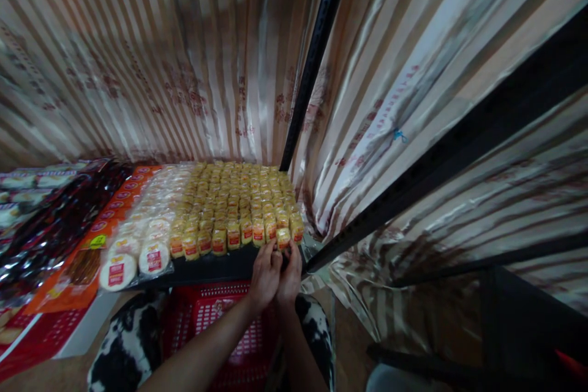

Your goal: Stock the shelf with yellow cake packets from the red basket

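Note:
At the front right corner of the shelf (206,269), both of my hands meet at one small yellow wrapped cake (283,237) with a red label. My left hand (265,275) has its fingertips at the cake's left side, fingers bent. Against its right side press the fingertips of my right hand (291,274). Behind this piece stand several tight rows of the same yellow wrapped cakes (234,202). The undersides of my fingers are hidden.
Left of the rows lie round white packaged cakes (118,272), then orange packs (64,285) and dark shiny packs (55,220). A red plastic basket (184,324) is below the shelf, between my knees. A black metal post (316,55) and striped sheeting (184,43) rise behind.

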Tool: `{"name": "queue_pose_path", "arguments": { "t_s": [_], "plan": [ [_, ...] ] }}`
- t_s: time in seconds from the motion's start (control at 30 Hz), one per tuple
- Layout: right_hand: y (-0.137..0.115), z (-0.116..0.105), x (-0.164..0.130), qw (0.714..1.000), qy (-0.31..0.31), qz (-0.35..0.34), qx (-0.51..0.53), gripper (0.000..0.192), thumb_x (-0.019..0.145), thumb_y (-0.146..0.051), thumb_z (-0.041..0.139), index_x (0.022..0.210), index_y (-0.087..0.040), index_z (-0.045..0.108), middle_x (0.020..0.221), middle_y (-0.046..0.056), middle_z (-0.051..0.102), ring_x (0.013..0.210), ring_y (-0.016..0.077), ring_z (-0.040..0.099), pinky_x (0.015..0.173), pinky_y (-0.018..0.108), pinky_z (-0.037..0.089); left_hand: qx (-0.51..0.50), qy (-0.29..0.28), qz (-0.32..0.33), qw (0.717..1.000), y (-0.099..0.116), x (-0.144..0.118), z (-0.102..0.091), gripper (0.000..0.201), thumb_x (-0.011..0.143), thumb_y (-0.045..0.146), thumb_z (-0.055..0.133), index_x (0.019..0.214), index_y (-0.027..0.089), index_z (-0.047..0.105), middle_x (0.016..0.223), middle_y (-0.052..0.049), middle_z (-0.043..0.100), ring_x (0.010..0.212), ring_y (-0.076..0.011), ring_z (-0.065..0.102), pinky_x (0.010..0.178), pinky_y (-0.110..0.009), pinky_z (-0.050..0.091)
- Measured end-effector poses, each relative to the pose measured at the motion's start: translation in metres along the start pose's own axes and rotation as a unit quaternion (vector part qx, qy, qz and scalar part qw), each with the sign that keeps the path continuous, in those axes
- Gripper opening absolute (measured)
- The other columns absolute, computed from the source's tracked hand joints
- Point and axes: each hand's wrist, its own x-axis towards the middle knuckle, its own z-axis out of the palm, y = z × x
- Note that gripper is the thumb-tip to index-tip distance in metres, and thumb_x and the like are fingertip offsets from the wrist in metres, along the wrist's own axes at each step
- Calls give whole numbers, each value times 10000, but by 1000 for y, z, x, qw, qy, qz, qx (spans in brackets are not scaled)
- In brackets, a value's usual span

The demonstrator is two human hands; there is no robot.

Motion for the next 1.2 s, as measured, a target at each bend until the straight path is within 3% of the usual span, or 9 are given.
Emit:
{"name": "queue_pose_path", "arguments": {
  "t_s": [0.13,0.27,0.4,0.5,0.63,0.77,0.9,1.07,1.2],
  "plan": [
    [7,3,-1,999,-1,-39,-12,466,905,-362,329,1316,-159,409,1298,170,468,1210,242,446,980,450,416,36,-13,-6,999,8,6,1,404,833,211,398,1192,116,558,1272,-131,555,1222,-215,473,1100,-387,315],
    [10,6,0,998,-1,-56,-29,454,918,-358,291,1310,-173,428,1291,158,455,1220,235,428,1009,462,383,26,10,19,999,-1,5,6,365,835,206,407,1155,138,569,1216,-119,589,1176,-205,509,1087,-375,342],
    [10,5,-1,999,10,-46,-20,452,904,-404,341,1288,-197,461,1286,136,439,1195,237,435,1005,457,379,4,42,45,998,-13,1,9,275,835,233,450,1065,216,601,1164,-82,600,1124,-192,531,1054,-365,383],
    [10,4,-3,1000,10,-24,-8,458,880,-451,394,1237,-193,517,1213,131,470,1123,246,471,970,459,397,2,51,50,997,-18,-1,11,257,842,254,443,1024,188,612,1103,-102,597,1055,-197,560,1008,-387,426],
    [13,6,-4,1000,5,0,9,460,874,-468,392,1205,-186,541,1150,123,511,1080,239,496,954,442,406,-50,34,48,997,-23,0,15,265,857,231,405,1025,185,604,1045,-95,619,1008,-179,586,942,-367,483],
    [15,9,-1,998,0,15,54,435,885,-447,370,1209,-205,529,1136,105,530,1049,204,521,927,383,441,-44,11,54,997,-27,4,13,275,853,215,417,1048,224,611,1141,-86,605,1085,-177,559,977,-354,465],
    [17,7,1,999,-8,-36,22,407,884,-391,401,1221,-203,528,1155,113,510,1077,213,499,935,405,435,-9,2,64,998,-26,4,8,308,842,216,429,1099,170,593,1185,-111,575,1132,-195,529,1035,-398,410],
    [13,1,2,996,1,-87,-27,405,887,-256,368,1268,-196,493,1138,118,478,1056,209,506,911,409,450,34,24,45,998,-23,0,3,399,858,183,351,1215,122,518,1229,-150,533,1042,-186,579,962,-368,465],
    [8,2,4,992,15,-117,-42,423,875,-193,347,1273,-203,489,1112,115,484,1046,208,508,901,415,455,61,15,40,997,-23,3,-3,450,875,206,319,1288,96,461,1307,-169,493,1182,-227,504,1004,-396,426]
  ]
}}
